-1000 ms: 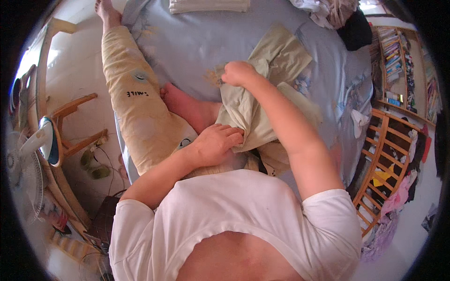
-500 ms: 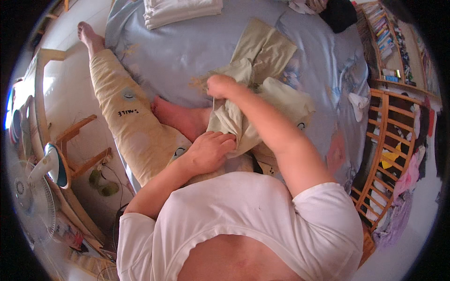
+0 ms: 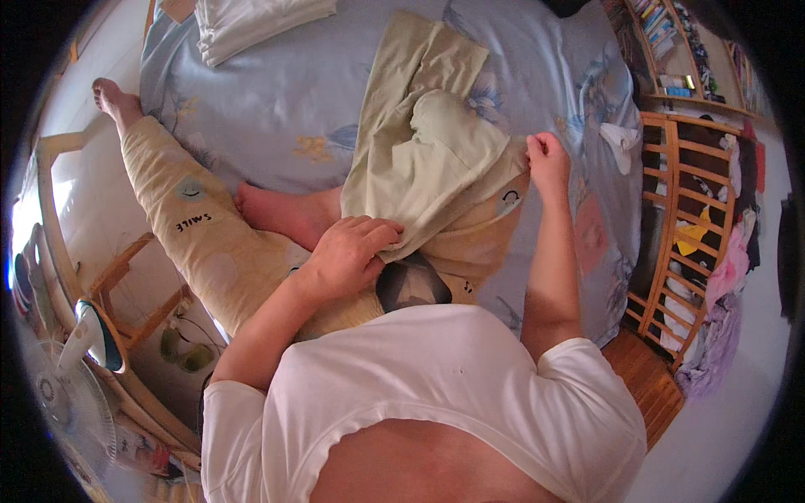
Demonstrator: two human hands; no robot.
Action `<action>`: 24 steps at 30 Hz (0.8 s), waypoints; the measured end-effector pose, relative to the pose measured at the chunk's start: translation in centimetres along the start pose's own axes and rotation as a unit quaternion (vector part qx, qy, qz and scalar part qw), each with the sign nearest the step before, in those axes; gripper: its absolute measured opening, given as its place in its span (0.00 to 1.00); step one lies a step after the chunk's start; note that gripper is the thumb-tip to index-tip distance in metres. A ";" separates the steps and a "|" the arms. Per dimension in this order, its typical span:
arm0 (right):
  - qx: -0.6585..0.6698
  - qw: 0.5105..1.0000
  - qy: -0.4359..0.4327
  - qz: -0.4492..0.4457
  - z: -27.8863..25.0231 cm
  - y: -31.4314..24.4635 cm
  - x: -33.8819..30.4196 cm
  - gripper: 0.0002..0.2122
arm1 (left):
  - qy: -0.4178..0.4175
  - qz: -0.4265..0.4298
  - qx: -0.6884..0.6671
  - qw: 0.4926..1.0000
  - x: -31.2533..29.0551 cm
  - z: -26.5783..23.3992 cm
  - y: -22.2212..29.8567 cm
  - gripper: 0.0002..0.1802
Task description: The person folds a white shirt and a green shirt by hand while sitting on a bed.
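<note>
A pale green garment point(image 3: 419, 159), perhaps trousers, lies over my bent leg and stretches away across the bed. One part of it is folded over another near the middle. My left hand point(image 3: 348, 256) holds its near edge, fingers curled over the cloth and palm down. At the garment's right end, my right hand point(image 3: 549, 163) pinches a corner between thumb and fingers, pulling that side fairly taut. Under the cloth shows my yellow patterned trouser leg point(image 3: 478, 243). A dark patch with a pale shape point(image 3: 413, 285) sits right of my left hand, close to my shirt.
A blue flowered sheet point(image 3: 268, 109) covers the bed. Folded white cloth point(image 3: 260, 25) rests at its far left, and a small white cloth point(image 3: 620, 142) at the right edge. A wooden rack point(image 3: 671, 226) with clothes stands right; a fan point(image 3: 75, 394) stands left.
My right hand has swung from the garment's left part over to its right corner. The cloth is now spread wider and flatter. My left hand stays on the near edge.
</note>
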State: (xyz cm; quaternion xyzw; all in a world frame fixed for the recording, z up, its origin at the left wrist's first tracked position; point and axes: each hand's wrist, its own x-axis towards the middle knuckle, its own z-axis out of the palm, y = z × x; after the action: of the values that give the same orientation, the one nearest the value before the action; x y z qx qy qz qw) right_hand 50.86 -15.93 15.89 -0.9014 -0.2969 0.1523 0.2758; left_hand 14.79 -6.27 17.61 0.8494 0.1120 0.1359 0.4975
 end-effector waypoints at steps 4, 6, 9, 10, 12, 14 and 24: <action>0.012 0.983 -0.052 -0.173 -0.3 -2.6 -2.1 0.05 | -0.016 -0.021 0.019 0.999 -0.1 -0.5 0.4 0.19; -0.018 0.943 -0.114 -0.314 -0.2 -4.4 -2.5 0.07 | 0.006 -0.013 0.019 1.000 -0.6 -0.6 0.1 0.19; -0.075 0.871 -0.177 -0.453 -0.1 -5.7 -1.3 0.09 | 0.035 -0.010 0.026 0.999 -0.5 -1.3 0.2 0.21; -0.059 0.867 -0.198 -0.454 0.0 -6.0 -0.6 0.09 | 0.046 -0.013 0.024 0.999 -0.6 -1.4 0.2 0.21; -0.025 0.863 -0.222 -0.452 -0.3 -6.5 -0.2 0.09 | 0.069 -0.020 0.020 0.997 -0.7 -1.7 0.2 0.21; 0.011 0.865 -0.228 -0.447 -0.7 -6.7 -0.2 0.08 | 0.078 -0.035 0.020 0.996 -0.8 -2.3 0.5 0.21; -0.033 0.856 -0.289 -0.428 -2.7 -5.8 -3.2 0.09 | 0.123 -0.076 -0.004 0.990 -1.5 -3.7 0.0 0.21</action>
State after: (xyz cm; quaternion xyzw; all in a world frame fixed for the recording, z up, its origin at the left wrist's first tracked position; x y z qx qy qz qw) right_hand 46.89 -15.14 21.81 -0.6091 -0.7246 0.2635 0.1858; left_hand 12.11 -3.72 19.14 0.8135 0.2357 0.2013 0.4921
